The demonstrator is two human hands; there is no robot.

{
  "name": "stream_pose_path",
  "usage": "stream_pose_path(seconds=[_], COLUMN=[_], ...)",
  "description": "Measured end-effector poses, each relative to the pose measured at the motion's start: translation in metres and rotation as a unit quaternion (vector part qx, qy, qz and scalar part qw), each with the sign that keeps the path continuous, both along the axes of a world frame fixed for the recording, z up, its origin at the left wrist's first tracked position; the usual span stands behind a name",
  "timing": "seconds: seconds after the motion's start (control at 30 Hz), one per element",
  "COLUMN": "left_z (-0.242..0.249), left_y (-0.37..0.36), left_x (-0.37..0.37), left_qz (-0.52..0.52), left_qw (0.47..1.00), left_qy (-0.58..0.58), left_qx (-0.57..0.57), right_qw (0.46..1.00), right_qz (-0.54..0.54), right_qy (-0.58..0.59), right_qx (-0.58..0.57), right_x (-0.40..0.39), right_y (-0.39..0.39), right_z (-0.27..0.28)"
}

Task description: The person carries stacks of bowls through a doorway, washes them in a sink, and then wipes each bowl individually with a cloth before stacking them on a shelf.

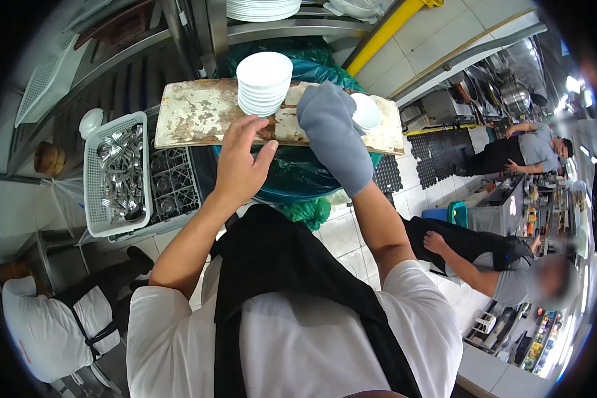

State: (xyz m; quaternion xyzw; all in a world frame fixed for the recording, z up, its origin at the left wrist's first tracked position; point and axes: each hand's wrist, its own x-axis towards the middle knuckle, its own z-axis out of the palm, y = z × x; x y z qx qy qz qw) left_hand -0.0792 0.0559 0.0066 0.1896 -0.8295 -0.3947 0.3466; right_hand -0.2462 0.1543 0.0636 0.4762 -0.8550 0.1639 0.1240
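Observation:
A stack of white bowls (264, 83) stands on a worn, paint-chipped wooden board (192, 116). My left hand (244, 159) is open just in front of the stack, its fingers spread and its fingertips at the lowest bowls. A grey cloth (328, 109) covers my right hand (341, 142) down to the wrist, so its fingers are hidden. Right beside the cloth a white bowl (367, 111) shows at the board's right part. Whether the covered hand grips that bowl cannot be made out.
Left of the board are a white basket of cutlery (89, 192) and a grey rack of glasses (172, 179). Green plastic bags (285, 176) lie under the board. More white plates (262, 9) sit on a shelf beyond. Co-workers stand at left (53, 325) and right (471, 255).

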Motion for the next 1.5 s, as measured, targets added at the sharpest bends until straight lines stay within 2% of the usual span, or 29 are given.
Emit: stream_pose_path(seconds=[0.23, 0.3, 0.37, 0.43, 0.5, 0.6, 0.7, 0.73, 0.83, 0.87, 0.9, 0.97, 1.0, 1.03, 1.07, 1.1, 1.13, 1.2, 1.23, 1.27, 1.3, 1.37, 1.43, 1.5], left_z=[0.006, 0.014, 0.024, 0.034, 0.043, 0.050, 0.059, 0.058, 0.058, 0.061, 0.064, 0.067, 0.069, 0.073, 0.080, 0.082, 0.076, 0.051, 0.041, 0.025, 0.008, -0.024, -0.037, -0.040], left_y=[-0.037, -0.053, -0.070, -0.085, -0.099, -0.114, -0.117, -0.118, -0.125, -0.125, -0.126, -0.131, -0.125, -0.122, -0.107, -0.096, -0.093, -0.068, -0.050, -0.038, -0.027, -0.010, 0.002, 0.007], left_x=[-0.008, -0.020, -0.037, -0.056, -0.069, -0.081, -0.082, -0.082, -0.083, -0.082, -0.079, -0.069, -0.066, -0.051, -0.038, -0.024, -0.009, 0.014, 0.020, 0.025, 0.029, 0.031, 0.034, 0.035], left_qz=[0.031, 0.030, -0.009, -0.021, -0.104, -0.174, -0.219, -0.225, -0.220, -0.202, -0.206, -0.204, -0.235, -0.234, -0.229, -0.218, -0.251, -0.219, -0.209, -0.204, -0.194, -0.116, -0.053, -0.010], left_qw=[0.976, 0.969, 0.939, 0.930, 0.907, 0.897, 0.879, 0.886, 0.906, 0.920, 0.919, 0.969, 0.962, 0.954, 0.928, 0.889, 0.856, 0.801, 0.762, 0.721, 0.676, 0.633, 0.598, 0.585], left_qy=[0.007, 0.018, 0.024, 0.017, -0.217, -0.249, -0.284, -0.269, -0.232, -0.209, -0.211, -0.138, -0.046, -0.012, 0.043, 0.100, 0.120, 0.167, 0.187, 0.190, 0.196, 0.176, 0.156, 0.149], left_qx=[-0.217, -0.245, -0.342, -0.367, -0.346, -0.321, -0.315, -0.304, -0.279, -0.262, -0.262, 0.010, 0.130, 0.186, 0.292, 0.391, 0.436, 0.532, 0.583, 0.635, 0.683, 0.745, 0.784, 0.797], right_qw=[0.997, 0.991, 0.968, 0.904, 0.802, 0.681, 0.622, 0.618, 0.516, 0.486, 0.484, 0.544, 0.840, 0.840, 0.926, 0.978, 0.978, 0.998, 0.992, 0.988, 0.985, 0.982, 0.980, 0.982], right_qz=[0.006, 0.006, 0.014, 0.039, 0.064, 0.057, 0.029, 0.025, 0.039, 0.084, 0.080, 0.062, 0.037, 0.027, -0.001, -0.023, -0.025, -0.006, 0.007, 0.016, 0.026, 0.050, 0.061, 0.045], right_qy=[-0.047, -0.089, -0.171, -0.306, -0.430, -0.515, -0.547, -0.545, -0.651, -0.677, -0.676, -0.600, -0.289, -0.298, -0.229, -0.151, -0.156, 0.029, 0.123, 0.151, 0.161, 0.155, 0.146, 0.148], right_qx=[-0.053, -0.101, -0.181, -0.297, -0.410, -0.518, -0.560, -0.566, -0.556, -0.547, -0.549, -0.583, -0.457, -0.453, -0.302, -0.140, -0.138, -0.052, -0.006, 0.025, 0.052, 0.100, 0.125, 0.111], right_x=[-0.004, -0.006, -0.010, -0.009, 0.005, 0.023, 0.032, 0.033, 0.035, 0.033, 0.037, 0.050, 0.053, 0.052, 0.051, 0.052, 0.055, 0.063, 0.065, 0.068, 0.074, 0.079, 0.080, 0.078], right_y=[-0.012, -0.006, 0.004, 0.019, 0.038, 0.068, 0.092, 0.098, 0.118, 0.118, 0.117, 0.114, 0.122, 0.133, 0.139, 0.141, 0.138, 0.125, 0.120, 0.115, 0.112, 0.106, 0.102, 0.098], right_z=[-0.002, 0.007, 0.020, 0.038, 0.058, 0.079, 0.078, 0.074, 0.056, 0.056, 0.057, 0.057, 0.044, 0.040, 0.045, 0.050, 0.055, 0.069, 0.072, 0.072, 0.072, 0.072, 0.068, 0.055])
